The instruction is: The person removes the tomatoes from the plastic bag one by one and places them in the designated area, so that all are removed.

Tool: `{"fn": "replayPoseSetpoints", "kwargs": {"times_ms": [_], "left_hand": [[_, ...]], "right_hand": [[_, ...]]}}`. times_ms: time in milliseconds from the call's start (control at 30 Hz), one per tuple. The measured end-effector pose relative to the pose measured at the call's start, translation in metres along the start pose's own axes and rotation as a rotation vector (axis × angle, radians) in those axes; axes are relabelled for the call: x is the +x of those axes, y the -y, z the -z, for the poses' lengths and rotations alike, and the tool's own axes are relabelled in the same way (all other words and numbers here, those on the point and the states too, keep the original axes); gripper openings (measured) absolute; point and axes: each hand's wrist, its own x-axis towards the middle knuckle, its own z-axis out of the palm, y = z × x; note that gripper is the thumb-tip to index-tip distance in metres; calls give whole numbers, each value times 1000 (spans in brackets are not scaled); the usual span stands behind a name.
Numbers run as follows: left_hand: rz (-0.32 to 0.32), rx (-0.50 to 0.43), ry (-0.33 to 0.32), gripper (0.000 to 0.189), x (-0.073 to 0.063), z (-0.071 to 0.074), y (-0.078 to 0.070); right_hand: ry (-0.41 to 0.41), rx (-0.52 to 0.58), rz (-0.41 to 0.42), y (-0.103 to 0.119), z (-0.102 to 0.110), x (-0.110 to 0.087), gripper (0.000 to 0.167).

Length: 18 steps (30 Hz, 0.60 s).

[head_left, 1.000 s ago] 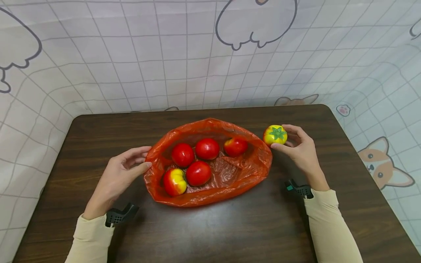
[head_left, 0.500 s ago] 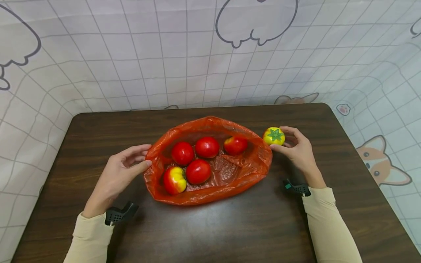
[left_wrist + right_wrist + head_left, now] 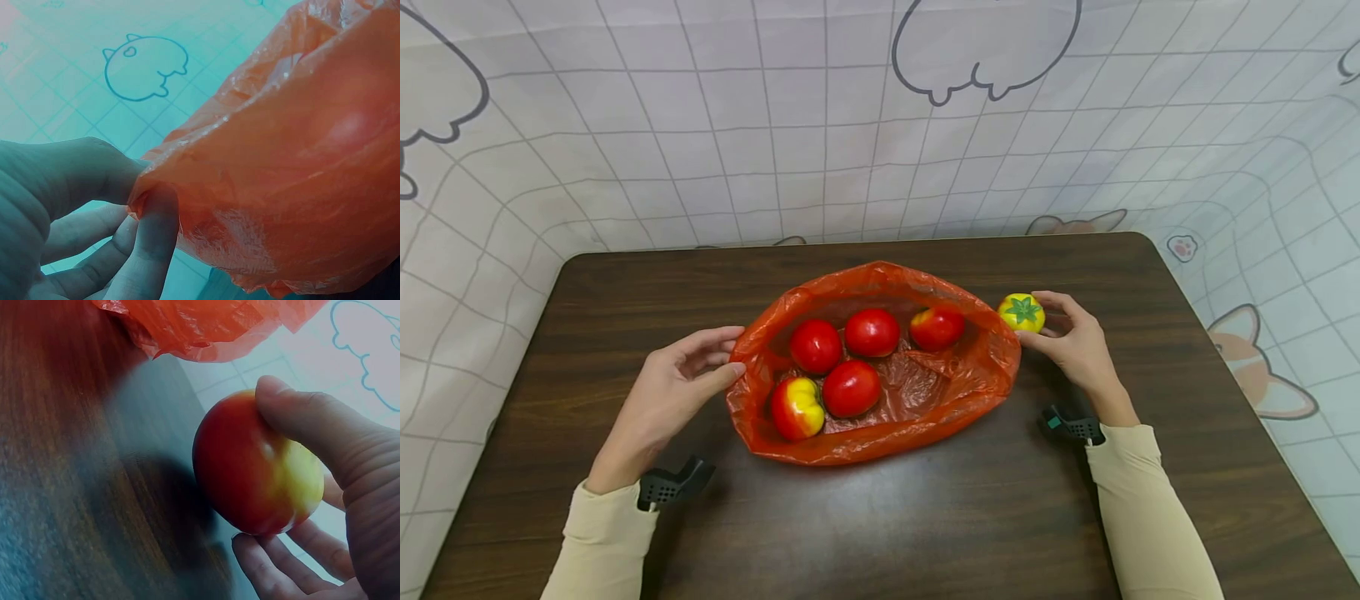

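Observation:
An orange-red plastic bag [image 3: 917, 437] stands on the table with its mouth spread wide. Inside lie several glossy tomatoes, among them a plain red tomato [image 3: 852, 388] and a red-and-yellow one [image 3: 797, 408]. My left hand [image 3: 673, 387] pinches the bag's left rim between thumb and index finger, which the left wrist view shows close up. Just beyond the bag's right end, my right hand [image 3: 1078, 350] holds a yellow-and-red tomato [image 3: 1022, 312] with a green star-shaped top. In the right wrist view, thumb and fingers grip this tomato [image 3: 240, 465] from either side, above its dark shadow.
The dark wood-grain table [image 3: 850, 533] reaches back to a white gridded cloth [image 3: 805, 158] with cartoon animals. A black wrist camera [image 3: 676, 483] sits on the left wrist, another wrist camera [image 3: 1071, 427] on the right.
My right hand has drifted slightly left and toward the front with its tomato, staying beside the bag's right end. The left hand keeps its pinch on the rim; the head view has tilted slightly.

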Motion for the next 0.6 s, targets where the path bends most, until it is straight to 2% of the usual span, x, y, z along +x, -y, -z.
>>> {"fn": "replayPoseSetpoints", "kwargs": {"times_ms": [233,600], "left_hand": [[-3,0,-4,55,0,0,0],[-4,8,-8,54,1,0,2]], "right_hand": [[-5,-31,-16,-2,3,1,71],[11,-20,0,-2,5,0,73]]}}
